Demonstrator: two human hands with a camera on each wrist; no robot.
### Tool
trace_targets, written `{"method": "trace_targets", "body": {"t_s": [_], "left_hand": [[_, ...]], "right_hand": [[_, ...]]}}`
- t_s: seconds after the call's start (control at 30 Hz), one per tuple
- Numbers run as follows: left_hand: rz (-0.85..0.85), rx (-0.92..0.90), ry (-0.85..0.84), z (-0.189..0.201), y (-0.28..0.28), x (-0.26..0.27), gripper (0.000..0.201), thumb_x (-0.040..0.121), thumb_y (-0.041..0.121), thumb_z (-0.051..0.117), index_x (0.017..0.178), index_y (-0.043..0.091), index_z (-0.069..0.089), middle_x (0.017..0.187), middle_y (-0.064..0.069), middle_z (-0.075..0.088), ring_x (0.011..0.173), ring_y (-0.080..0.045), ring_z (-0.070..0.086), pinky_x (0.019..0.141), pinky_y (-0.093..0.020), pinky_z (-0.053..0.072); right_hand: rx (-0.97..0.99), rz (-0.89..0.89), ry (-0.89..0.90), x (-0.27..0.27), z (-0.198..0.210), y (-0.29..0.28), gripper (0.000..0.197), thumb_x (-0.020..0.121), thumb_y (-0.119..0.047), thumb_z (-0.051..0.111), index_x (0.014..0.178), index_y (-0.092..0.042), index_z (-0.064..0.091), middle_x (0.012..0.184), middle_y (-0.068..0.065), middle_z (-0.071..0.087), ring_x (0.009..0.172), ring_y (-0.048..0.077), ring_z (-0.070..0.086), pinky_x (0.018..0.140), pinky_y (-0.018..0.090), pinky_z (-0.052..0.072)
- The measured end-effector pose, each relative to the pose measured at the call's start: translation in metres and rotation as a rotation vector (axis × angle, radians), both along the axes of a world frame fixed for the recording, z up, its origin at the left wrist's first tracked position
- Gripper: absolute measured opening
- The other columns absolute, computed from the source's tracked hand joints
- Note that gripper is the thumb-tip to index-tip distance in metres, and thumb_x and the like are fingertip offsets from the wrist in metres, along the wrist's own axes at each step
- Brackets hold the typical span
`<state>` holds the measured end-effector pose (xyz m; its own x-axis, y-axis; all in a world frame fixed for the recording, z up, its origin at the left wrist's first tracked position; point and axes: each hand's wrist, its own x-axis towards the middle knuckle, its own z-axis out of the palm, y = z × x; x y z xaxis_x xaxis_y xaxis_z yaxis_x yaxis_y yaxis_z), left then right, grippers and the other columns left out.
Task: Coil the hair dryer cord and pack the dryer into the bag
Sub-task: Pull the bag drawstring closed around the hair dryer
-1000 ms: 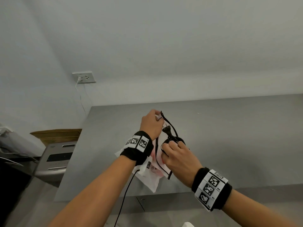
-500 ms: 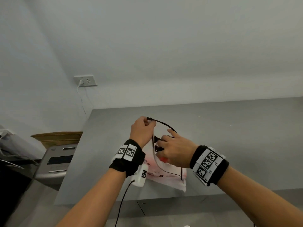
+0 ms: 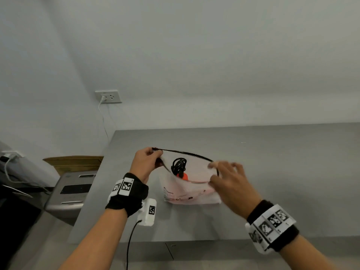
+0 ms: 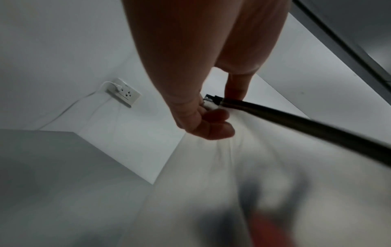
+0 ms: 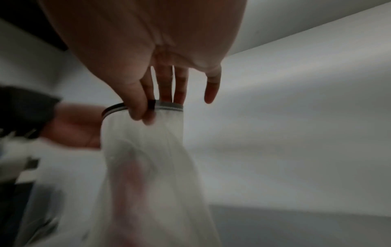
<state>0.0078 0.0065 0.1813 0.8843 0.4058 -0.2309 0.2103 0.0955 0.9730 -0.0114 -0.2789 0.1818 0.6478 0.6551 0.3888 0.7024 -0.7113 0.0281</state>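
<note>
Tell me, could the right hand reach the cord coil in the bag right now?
Probably yes. The bag mouth is held open, the left hand pinching one end and the right hand the other, and the cord coil shows uncovered inside. The right hand would have to let go first.

Bag mouth held wide, partly filled

The opening of the bag [image 3: 191,189] is partly blocked by the coiled cord [image 3: 178,165]; free room is left toward the right hand [image 3: 230,187].
</note>
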Motion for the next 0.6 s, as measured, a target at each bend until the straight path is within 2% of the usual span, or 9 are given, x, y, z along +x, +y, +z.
{"method": "trace_targets", "body": {"t_s": [0.07,0.1,0.17,0.23,0.3,0.37,0.47,0.53,0.6], "left_hand": [[0.008,-0.063,-0.045,-0.002,0.010,-0.005,0.009,0.093,0.006,0.067,0.086,0.000,0.068,0.081,-0.015,0.067,0.070,-0.022,0.068,0.080,-0.036,0.062],[0.006,-0.089,-0.072,-0.002,0.014,-0.008,0.009,0.093,0.006,0.068,0.089,-0.002,0.070,0.081,-0.016,0.068,0.070,-0.022,0.069,0.079,-0.032,0.063],[-0.014,-0.117,-0.117,-0.004,0.019,-0.016,0.011,0.092,0.005,0.069,0.097,-0.004,0.071,0.087,-0.018,0.072,0.078,-0.024,0.071,0.079,-0.028,0.062],[-0.060,-0.047,-0.128,-0.005,0.022,-0.025,0.012,0.089,-0.001,0.070,0.101,-0.001,0.072,0.093,-0.019,0.075,0.086,-0.024,0.073,0.081,-0.024,0.061],[-0.115,0.105,-0.115,-0.007,0.024,-0.031,0.016,0.086,-0.004,0.073,0.100,0.003,0.074,0.092,-0.014,0.078,0.088,-0.019,0.074,0.079,-0.018,0.058],[-0.148,0.270,-0.109,-0.008,0.025,-0.035,0.014,0.086,-0.001,0.074,0.098,0.006,0.074,0.089,-0.007,0.078,0.084,-0.014,0.072,0.074,-0.014,0.055],[-0.138,0.490,-0.138,-0.009,0.024,-0.037,0.007,0.090,0.011,0.072,0.097,0.013,0.072,0.100,0.002,0.070,0.090,-0.005,0.066,0.067,-0.017,0.056],[-0.134,0.471,-0.173,-0.011,0.021,-0.039,0.007,0.093,0.008,0.068,0.099,0.010,0.070,0.110,0.003,0.065,0.093,-0.005,0.065,0.063,-0.021,0.057],[-0.128,0.324,-0.188,-0.014,0.013,-0.041,0.009,0.095,0.001,0.062,0.100,0.007,0.067,0.109,-0.005,0.069,0.086,-0.013,0.069,0.065,-0.026,0.060]], "right_hand": [[0.134,-0.052,0.005,0.014,0.027,-0.009,0.009,0.085,-0.022,0.070,0.079,-0.016,0.067,0.122,0.008,0.061,0.108,0.027,0.056,0.084,0.046,0.046],[0.169,-0.064,0.030,0.019,0.035,-0.013,0.011,0.086,-0.022,0.071,0.079,-0.015,0.066,0.115,0.006,0.062,0.099,0.024,0.058,0.080,0.044,0.049],[0.204,-0.086,0.093,0.028,0.039,-0.019,0.013,0.089,-0.020,0.072,0.079,-0.015,0.064,0.091,0.000,0.065,0.073,0.020,0.059,0.068,0.039,0.052],[0.268,-0.134,0.181,0.033,0.034,-0.023,0.013,0.090,-0.018,0.071,0.079,-0.014,0.065,0.074,-0.003,0.062,0.062,0.019,0.055,0.060,0.040,0.052],[0.338,-0.149,0.230,0.037,0.029,-0.028,0.012,0.089,-0.015,0.072,0.078,-0.012,0.067,0.072,-0.003,0.062,0.062,0.020,0.056,0.058,0.043,0.053],[0.374,-0.149,0.238,0.040,0.028,-0.031,0.010,0.088,-0.013,0.073,0.079,-0.012,0.068,0.073,-0.004,0.064,0.062,0.020,0.059,0.059,0.042,0.053],[0.338,-0.200,0.219,0.040,0.029,-0.033,0.007,0.089,-0.011,0.072,0.085,-0.016,0.069,0.075,-0.005,0.066,0.062,0.019,0.060,0.056,0.040,0.054],[0.312,-0.268,0.201,0.039,0.029,-0.033,0.011,0.089,-0.008,0.070,0.088,-0.018,0.066,0.076,-0.005,0.066,0.063,0.020,0.059,0.055,0.039,0.052],[0.335,-0.309,0.205,0.036,0.032,-0.027,0.017,0.088,-0.005,0.067,0.093,-0.019,0.059,0.080,-0.002,0.064,0.070,0.023,0.059,0.061,0.040,0.052]]}}
